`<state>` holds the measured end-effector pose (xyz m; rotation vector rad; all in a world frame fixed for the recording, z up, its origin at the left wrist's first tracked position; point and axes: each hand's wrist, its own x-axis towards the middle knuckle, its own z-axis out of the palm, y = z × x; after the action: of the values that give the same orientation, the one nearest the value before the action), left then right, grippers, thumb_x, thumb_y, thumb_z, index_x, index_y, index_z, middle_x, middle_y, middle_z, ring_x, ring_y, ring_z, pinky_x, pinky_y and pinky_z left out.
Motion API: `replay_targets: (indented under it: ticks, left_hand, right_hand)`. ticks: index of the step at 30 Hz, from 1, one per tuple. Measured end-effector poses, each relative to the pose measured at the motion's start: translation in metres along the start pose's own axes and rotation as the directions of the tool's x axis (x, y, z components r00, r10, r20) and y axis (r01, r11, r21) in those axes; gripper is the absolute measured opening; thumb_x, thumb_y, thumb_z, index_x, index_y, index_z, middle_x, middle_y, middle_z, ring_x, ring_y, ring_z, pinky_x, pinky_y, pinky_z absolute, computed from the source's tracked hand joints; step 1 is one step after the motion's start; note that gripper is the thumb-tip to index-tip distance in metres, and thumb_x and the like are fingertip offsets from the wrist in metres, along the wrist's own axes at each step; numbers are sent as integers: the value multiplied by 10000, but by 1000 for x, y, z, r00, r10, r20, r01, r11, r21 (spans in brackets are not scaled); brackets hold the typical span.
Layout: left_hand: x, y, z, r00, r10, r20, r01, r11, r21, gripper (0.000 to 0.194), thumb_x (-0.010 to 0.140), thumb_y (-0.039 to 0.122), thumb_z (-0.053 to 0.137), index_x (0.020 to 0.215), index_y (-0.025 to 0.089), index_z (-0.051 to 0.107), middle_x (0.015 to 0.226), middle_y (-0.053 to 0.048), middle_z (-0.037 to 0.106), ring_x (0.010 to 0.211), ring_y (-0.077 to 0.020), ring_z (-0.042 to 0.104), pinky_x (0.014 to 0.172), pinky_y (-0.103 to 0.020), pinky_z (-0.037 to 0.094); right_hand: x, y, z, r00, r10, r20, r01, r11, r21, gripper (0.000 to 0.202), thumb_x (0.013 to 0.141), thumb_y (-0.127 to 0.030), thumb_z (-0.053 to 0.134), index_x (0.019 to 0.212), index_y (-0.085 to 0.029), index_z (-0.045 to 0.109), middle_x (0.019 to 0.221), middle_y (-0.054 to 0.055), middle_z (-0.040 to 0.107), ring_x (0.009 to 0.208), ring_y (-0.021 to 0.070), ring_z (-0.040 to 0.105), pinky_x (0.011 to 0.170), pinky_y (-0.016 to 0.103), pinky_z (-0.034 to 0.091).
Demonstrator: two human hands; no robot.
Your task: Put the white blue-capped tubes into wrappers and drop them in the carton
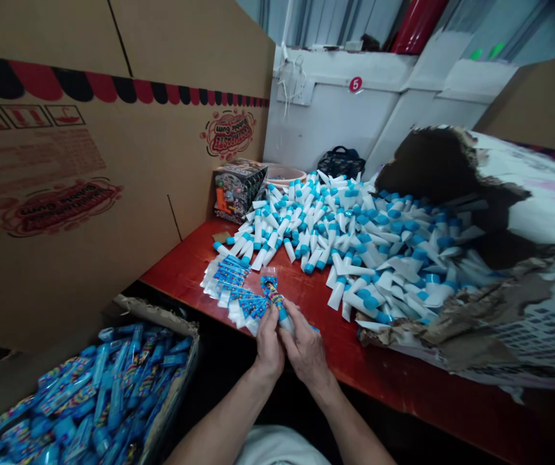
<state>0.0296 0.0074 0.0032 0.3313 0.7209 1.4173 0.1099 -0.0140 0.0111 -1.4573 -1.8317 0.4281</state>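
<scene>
Over the table's front edge, my left hand [270, 349] is closed, gripping a small printed plastic sleeve [270, 284] by its lower part. The sleeve is blue with a colourful picture and a clear top end. Pressed close on its right, my right hand [307, 345] is closed on a white tube with a blue cap [285, 321], whose cap end is at the sleeve. How far the tube sits inside the sleeve is hidden by my fingers. Just left of my hands lies a fanned row of flat printed sleeves [235, 284].
A large heap of white tubes with blue caps [316, 226] covers the back, spilling from a torn carton [514, 310] at right. Wrapped blue tubes fill an open box [190, 355] at lower left. Tall cartons [161, 148] wall the left; a dark patterned box [238, 190] stands behind.
</scene>
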Motion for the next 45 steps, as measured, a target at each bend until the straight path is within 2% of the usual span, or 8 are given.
replay_targets:
  ticks: [7,16,19,24,28,33,37,45]
  left_hand:
    - [-3,-13,-2,997,41,-59,-36,996,78,330,788,412,630,1002,171,698,1062,-67,685,1040,-208,595,983,-327,376]
    - [22,20,2,974,-155,167,168,984,-66,385,783,496,604,919,143,675,894,-88,703,972,-245,623,896,-359,447]
    - [21,17,6,986,-113,119,114,993,-5,384,786,505,591,862,136,667,865,-100,708,952,-256,635,867,-362,462]
    - [11,4,8,993,-50,106,35,990,138,404,815,504,554,889,129,686,929,-111,712,974,-254,632,874,-346,454]
    - [12,1,6,992,-45,121,31,993,115,378,825,478,555,930,139,685,914,-94,717,947,-242,643,889,-350,444]
    - [21,4,3,998,-41,45,43,998,-41,327,782,451,609,895,146,652,916,-91,718,959,-256,645,886,-380,450]
    - [21,6,4,997,-65,39,68,995,-72,322,778,440,596,899,145,628,946,-111,719,997,-278,635,911,-416,434]
    - [24,27,3,964,-164,211,177,983,-43,306,753,340,613,1004,165,625,972,-101,720,1006,-294,633,913,-423,430]
  right_hand:
    - [6,2,2,996,24,-83,-24,1000,-1,447,872,-196,427,1311,-188,512,1264,99,596,1159,230,566,953,353,476]
    - [21,10,-7,995,74,73,-98,904,416,395,821,-268,549,1213,-216,550,1182,34,638,1069,213,607,910,296,478]
    - [18,5,-1,997,77,28,-82,937,340,367,834,-250,515,1198,-215,542,1202,47,620,1090,213,595,918,302,471]
    - [12,-1,8,994,80,-72,-80,997,4,483,862,-203,417,1343,-162,416,1239,127,596,1087,252,606,865,345,504]
    - [18,-1,3,1000,20,-16,-22,995,-101,561,881,-207,403,1432,-161,309,1309,148,548,1114,279,591,877,382,501]
    - [15,10,1,991,122,45,-128,979,156,587,888,-312,467,1428,-160,293,1256,121,591,1089,239,607,886,345,497]
    - [2,21,8,985,157,74,-171,945,277,377,880,-311,470,1233,-191,525,1193,74,628,1039,217,617,851,299,492]
    - [-3,34,1,965,229,128,-261,884,387,327,841,-355,504,1124,-210,580,908,-4,669,748,169,626,665,246,487]
